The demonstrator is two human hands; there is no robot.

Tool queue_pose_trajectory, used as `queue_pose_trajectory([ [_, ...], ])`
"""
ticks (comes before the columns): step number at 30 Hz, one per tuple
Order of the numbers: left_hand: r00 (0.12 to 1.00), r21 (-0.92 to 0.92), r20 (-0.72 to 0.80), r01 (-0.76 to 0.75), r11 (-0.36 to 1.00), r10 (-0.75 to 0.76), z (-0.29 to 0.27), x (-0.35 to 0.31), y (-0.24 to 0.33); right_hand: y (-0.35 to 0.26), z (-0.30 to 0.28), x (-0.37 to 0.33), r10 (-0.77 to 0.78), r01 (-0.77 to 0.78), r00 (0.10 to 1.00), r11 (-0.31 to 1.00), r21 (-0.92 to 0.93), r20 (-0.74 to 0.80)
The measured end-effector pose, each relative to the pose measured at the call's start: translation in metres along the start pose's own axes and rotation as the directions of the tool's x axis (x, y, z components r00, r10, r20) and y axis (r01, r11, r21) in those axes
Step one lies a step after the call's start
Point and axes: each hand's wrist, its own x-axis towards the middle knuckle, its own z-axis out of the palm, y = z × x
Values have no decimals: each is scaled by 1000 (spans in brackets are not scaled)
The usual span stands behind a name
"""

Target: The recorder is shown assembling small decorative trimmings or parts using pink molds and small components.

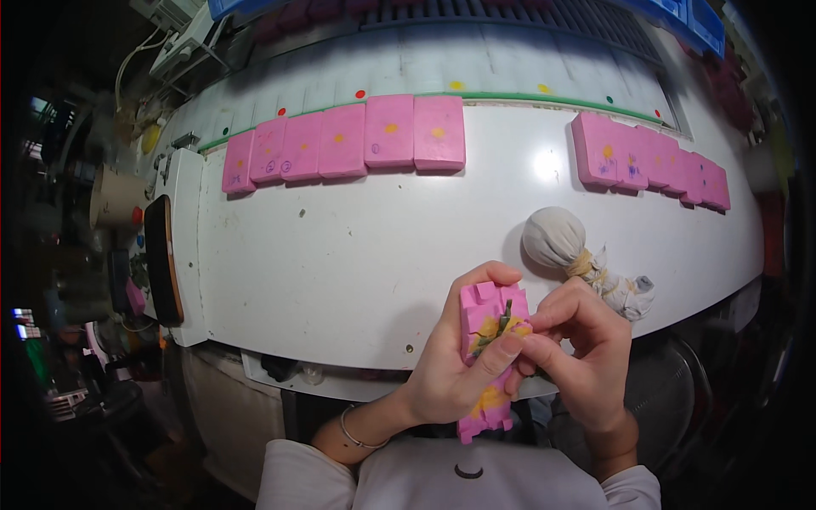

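My left hand [442, 374] is wrapped round a pink mould piece [486, 416] with notched edges, held upright over the table's front edge. Its thumb presses on the inner face, where yellow patches and a dark green stem-like piece [505, 321] show. At the mould's right edge my right hand [592, 361] is closed, thumb and forefinger pinched together beside the yellow part. What sits between those fingertips is too small to make out. Just beyond the right hand lies a white cloth pouch [554, 236], round at one end and tied with tan bands.
Pink mould blocks [342, 140] with yellow dots stand in a row at the back left; another group of pink blocks [599, 153] is at the back right. A dark phone [163, 259] rests by the left edge. A green strip [501, 95] borders the white table [323, 280].
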Motion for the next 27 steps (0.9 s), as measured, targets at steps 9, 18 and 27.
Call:
queue_pose_trajectory([
  [9, 999, 194, 37, -45, 980, 38, -3, 2, 3, -7, -2, -3, 16, -17, 1000, 995, -101, -9],
  [18, 994, 324, 52, -108, 940, 96, -10, -1, 0, -14, -3, 1, 344, -363, 932, 880, 306, 115],
  [27, 1000, 114, -16, -11, 993, 13, -3, -2, 8, -12, -5, 6, 361, -442, 894, 808, 389, 266],
])
